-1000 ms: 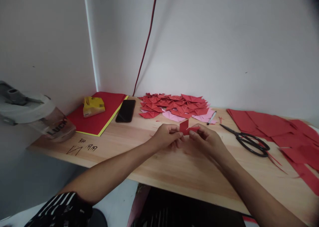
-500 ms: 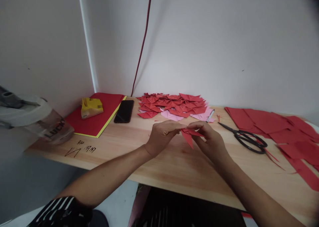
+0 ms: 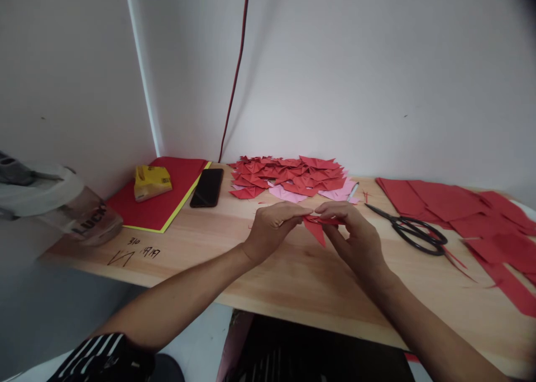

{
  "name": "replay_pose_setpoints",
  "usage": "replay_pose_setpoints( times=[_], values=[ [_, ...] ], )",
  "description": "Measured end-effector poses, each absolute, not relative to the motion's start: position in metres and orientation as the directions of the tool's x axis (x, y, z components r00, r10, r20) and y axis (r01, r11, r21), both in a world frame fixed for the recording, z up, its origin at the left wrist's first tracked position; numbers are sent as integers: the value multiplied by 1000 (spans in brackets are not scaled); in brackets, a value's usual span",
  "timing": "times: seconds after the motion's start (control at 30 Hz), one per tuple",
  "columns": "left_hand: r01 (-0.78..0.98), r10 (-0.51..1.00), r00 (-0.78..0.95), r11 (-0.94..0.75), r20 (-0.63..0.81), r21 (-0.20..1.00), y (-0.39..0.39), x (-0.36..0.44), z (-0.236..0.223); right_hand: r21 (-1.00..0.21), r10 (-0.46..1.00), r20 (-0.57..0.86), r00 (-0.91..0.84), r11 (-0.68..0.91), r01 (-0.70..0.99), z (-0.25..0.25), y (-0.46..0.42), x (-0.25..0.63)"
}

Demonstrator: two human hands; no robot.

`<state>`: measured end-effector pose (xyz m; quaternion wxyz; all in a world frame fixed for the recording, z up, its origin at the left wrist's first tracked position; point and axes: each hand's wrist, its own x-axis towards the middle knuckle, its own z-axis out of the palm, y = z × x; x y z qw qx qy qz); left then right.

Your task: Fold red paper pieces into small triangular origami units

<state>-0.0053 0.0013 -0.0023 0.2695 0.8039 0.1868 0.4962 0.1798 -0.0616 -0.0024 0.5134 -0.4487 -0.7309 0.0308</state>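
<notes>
Between my two hands is a small piece of folded red paper (image 3: 315,231), held just above the wooden table. My left hand (image 3: 274,225) pinches its left end between thumb and fingers. On the other end my right hand (image 3: 354,228) is closed, its fingertips pressed along the upper fold. One pointed flap hangs down between the hands. Part of the folds is hidden behind the fingers. Beyond my hands lies a pile of folded red paper pieces (image 3: 293,172), with pink paper (image 3: 288,193) under its front edge.
Black scissors (image 3: 412,228) lie right of my hands, beside red paper sheets (image 3: 444,203) and thin offcuts. A pen (image 3: 353,192) is by the pile. At left are a phone (image 3: 207,187), a yellow packet (image 3: 153,182) on red sheets (image 3: 144,211), and a clear jug (image 3: 94,220).
My right hand's fingers have shifted slightly up over the folded paper, and the hanging flap has tilted a little. The view has moved slightly; both hands keep their hold.
</notes>
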Motion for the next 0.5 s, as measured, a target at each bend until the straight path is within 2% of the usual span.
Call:
replay_pose_setpoints(
  times=[0.13, 0.27, 0.37, 0.5],
  values=[
    [47, 549, 440, -804, 710, 593, 2, -5, -3, -527, 718, 692, -76, 574, 627, -2, -63, 178],
    [47, 588, 430, -772, 685, 634, 1, -4, -2, -554, 754, 653, -78, 545, 629, -4, -62, 178],
    [42, 662, 459, -683, 593, 729, -1, -3, 0, -580, 780, 623, -58, 510, 636, -4, -61, 178],
    [78, 758, 524, -497, 389, 864, -2, 0, 0, -584, 794, 606, -46, 484, 652, -4, -61, 178]
  ],
)
